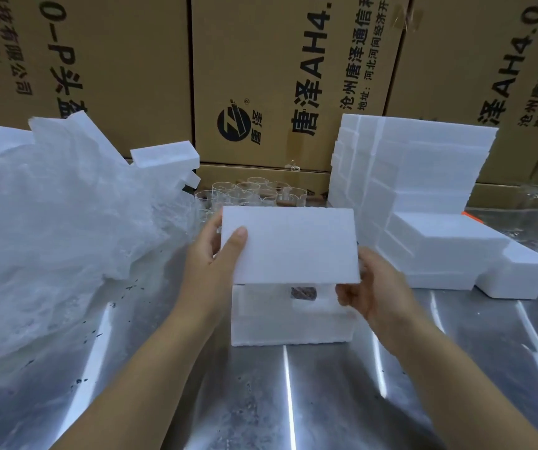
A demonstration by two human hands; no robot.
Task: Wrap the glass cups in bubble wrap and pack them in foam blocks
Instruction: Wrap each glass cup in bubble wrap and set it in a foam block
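1. Two bare arms reach in from the near edge over a shiny metal table (261,401).
2. The left hand (210,254) grips the left end of a flat white foam slab (290,245). Its thumb lies on top and its fingers are hidden behind.
3. The right hand (374,287) holds the slab's near right corner, with its fingers curled under it.
4. The slab is tilted just above one white foam block (290,323). The block sits on the table in the near middle, and the slab hides most of its top.
5. Something dark brown (303,293) shows in a gap at the top of the block. I cannot tell what it is.
6. The glass cups (251,193) stand in a tight bunch at the far middle, behind the slab. I see at least six, but they are see-through and crowded, so I cannot count them all.
7. One big heap of bubble wrap (50,222) fills the left side. It comes close to the left hand.
8. A few foam pieces (163,157) poke out behind the heap, far left.
9. One tall foam pile (423,190) stands on the right. It steps down toward the near side and is near the right hand, not touching.
10. Three big brown boxes (261,76) make a wall along the far side.
11. A small orange thing (468,216) peeks out behind the pile.
12. Open table lies on the near side, between and beside the arms. The heap and the pile close in the left and right.
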